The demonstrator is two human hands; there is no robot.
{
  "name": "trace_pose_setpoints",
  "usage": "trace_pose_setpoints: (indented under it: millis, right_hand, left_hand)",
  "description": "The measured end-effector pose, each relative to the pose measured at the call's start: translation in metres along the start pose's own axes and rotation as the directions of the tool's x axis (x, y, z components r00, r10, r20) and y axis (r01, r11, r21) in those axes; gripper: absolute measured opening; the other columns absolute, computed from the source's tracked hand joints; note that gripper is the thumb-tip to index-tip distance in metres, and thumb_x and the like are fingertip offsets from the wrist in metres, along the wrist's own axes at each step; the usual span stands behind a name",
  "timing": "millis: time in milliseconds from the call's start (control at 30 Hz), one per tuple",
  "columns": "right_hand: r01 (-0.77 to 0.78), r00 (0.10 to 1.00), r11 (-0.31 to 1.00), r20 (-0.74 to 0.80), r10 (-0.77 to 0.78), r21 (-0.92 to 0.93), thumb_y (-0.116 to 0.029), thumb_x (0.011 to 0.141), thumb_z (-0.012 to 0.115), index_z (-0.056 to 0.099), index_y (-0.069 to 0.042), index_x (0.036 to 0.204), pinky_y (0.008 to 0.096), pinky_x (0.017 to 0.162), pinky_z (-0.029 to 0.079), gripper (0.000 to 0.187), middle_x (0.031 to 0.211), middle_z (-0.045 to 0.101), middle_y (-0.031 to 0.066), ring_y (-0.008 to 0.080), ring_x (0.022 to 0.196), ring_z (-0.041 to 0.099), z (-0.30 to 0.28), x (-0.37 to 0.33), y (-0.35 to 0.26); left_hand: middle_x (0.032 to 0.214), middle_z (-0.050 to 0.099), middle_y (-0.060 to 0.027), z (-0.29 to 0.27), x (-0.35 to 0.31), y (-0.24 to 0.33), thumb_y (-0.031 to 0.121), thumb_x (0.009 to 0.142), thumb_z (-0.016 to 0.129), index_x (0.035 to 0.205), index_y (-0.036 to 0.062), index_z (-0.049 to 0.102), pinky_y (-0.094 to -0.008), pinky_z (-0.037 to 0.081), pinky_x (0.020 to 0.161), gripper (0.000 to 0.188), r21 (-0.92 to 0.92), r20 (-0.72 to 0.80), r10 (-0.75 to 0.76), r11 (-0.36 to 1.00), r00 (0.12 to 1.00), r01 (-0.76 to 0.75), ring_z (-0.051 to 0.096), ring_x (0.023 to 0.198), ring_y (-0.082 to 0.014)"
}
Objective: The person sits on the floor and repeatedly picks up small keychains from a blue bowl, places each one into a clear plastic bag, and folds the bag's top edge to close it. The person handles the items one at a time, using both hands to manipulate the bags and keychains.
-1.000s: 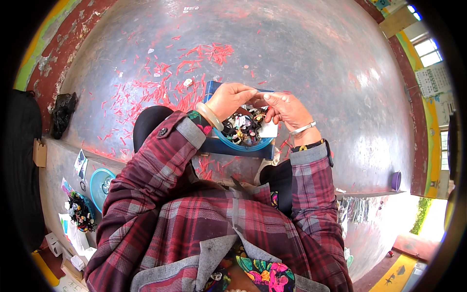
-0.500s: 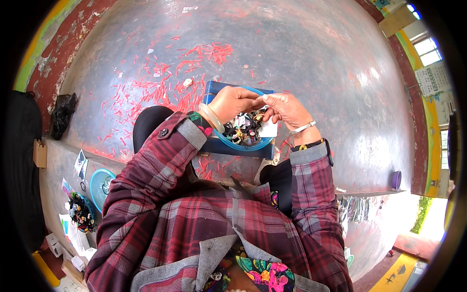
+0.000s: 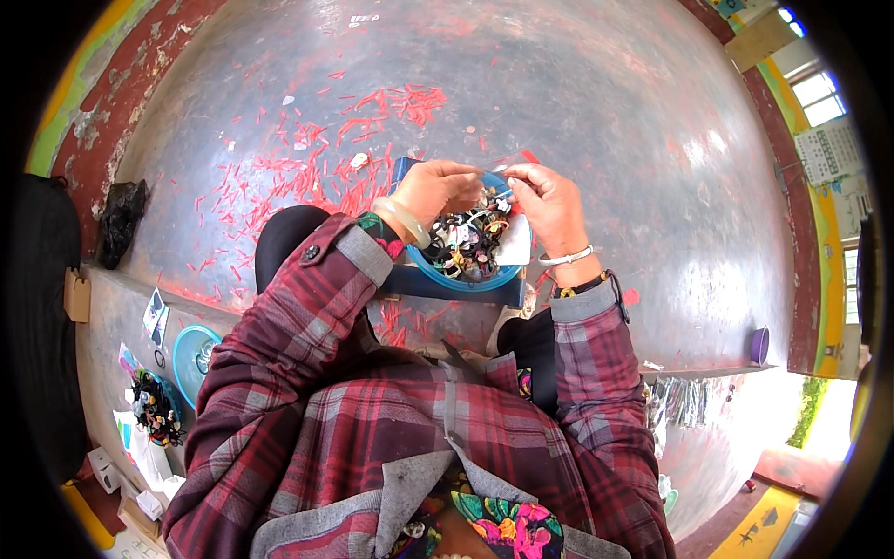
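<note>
Above a blue basin [image 3: 431, 269] my two hands face each other, fingertips a little apart. My left hand [image 3: 431, 194] is closed, its fingers pressed on the edge of a thin clear plastic bag [image 3: 494, 170] that is hard to make out. My right hand [image 3: 551, 207] pinches the other side of it with thumb and forefinger. A red strip [image 3: 527, 156] shows just beyond the right fingertips. Many small dark and coloured hair ties [image 3: 466, 240] fill the basin, and a white card [image 3: 513, 244] lies at its right side.
The basin rests on a dark blue stool [image 3: 410, 280] between my knees. Red strips [image 3: 345, 191] litter the floor ahead and left. To my left are another blue basin [image 3: 195, 359], a heap of hair ties [image 3: 156, 410] and a black bag [image 3: 121, 222]. A purple cup [image 3: 759, 346] stands right.
My hands have moved slightly apart, the right one to the right and down. Clear plastic and a red strip now show at the fingertips, and more of the basin's contents is visible.
</note>
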State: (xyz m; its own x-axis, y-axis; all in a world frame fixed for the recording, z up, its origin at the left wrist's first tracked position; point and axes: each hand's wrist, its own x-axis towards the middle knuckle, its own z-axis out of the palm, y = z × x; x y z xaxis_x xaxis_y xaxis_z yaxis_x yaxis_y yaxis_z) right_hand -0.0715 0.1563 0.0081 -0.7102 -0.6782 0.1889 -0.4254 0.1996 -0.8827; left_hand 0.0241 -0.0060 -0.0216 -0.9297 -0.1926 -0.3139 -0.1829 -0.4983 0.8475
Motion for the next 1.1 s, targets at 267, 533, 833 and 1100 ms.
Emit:
trace_pose_setpoints:
  millis: [267, 533, 833, 1100]
  right_hand:
    - [0.324, 0.934, 0.756, 0.066, -0.351, -0.568, -0.008, 0.074, 0.056, 0.062, -0.008, 0.081, 0.0361, 0.057, 0.047, 0.009, 0.078, 0.059, 0.0066, 0.0274, 0.07, 0.059, 0.012, -0.004, -0.01]
    - [0.522, 0.841, 0.638, 0.219, -0.494, -0.566, -0.005, 0.07, 0.055, 0.053, -0.006, 0.074, 0.037, 0.059, 0.047, 0.004, 0.074, 0.054, 0.0069, 0.0264, 0.072, 0.057, 0.021, 0.001, -0.014]
    - [0.569, 0.822, 0.722, 0.237, -0.518, -0.393, 0.0, 0.07, 0.057, 0.06, -0.006, 0.086, 0.0341, 0.065, 0.049, 0.017, 0.084, 0.059, 0.0093, 0.0281, 0.078, 0.059, 0.023, 0.004, -0.01]
    - [0.322, 0.919, 0.928, -0.173, -0.354, -0.187, -0.001, 0.071, 0.061, 0.066, -0.007, 0.084, 0.0285, 0.067, 0.049, 0.015, 0.083, 0.064, 0.0087, 0.0224, 0.076, 0.062, 0.004, 0.01, -0.011]
  left_hand:
    - [0.093, 0.062, -0.0036, 0.012, -0.005, 0.004, 0.02, 0.085, 0.059, 0.11, 0.0005, 0.058, -0.0215, 0.049, 0.06, 0.031, 0.411, 0.038, 0.32, 0.859, 0.947, -0.306, 0.058, 0.073, -0.0079]
    - [0.083, 0.063, -0.0041, 0.014, -0.003, 0.004, 0.015, 0.087, 0.054, 0.103, -0.0033, 0.061, -0.0207, 0.048, 0.059, 0.025, 0.359, -0.032, 0.297, 0.894, 0.954, -0.267, 0.058, 0.066, -0.0079]
    - [0.081, 0.063, -0.0039, 0.006, 0.006, 0.001, 0.015, 0.086, 0.056, 0.097, -0.0043, 0.063, -0.0213, 0.046, 0.063, 0.023, 0.503, -0.073, 0.396, 0.807, 0.915, -0.308, 0.056, 0.071, -0.0078]
    - [0.08, 0.063, -0.0026, 0.0, -0.001, 0.028, 0.016, 0.085, 0.058, 0.098, -0.0034, 0.063, -0.0211, 0.046, 0.065, 0.024, 0.588, -0.161, 0.445, 0.76, 0.881, -0.276, 0.056, 0.073, -0.0078]
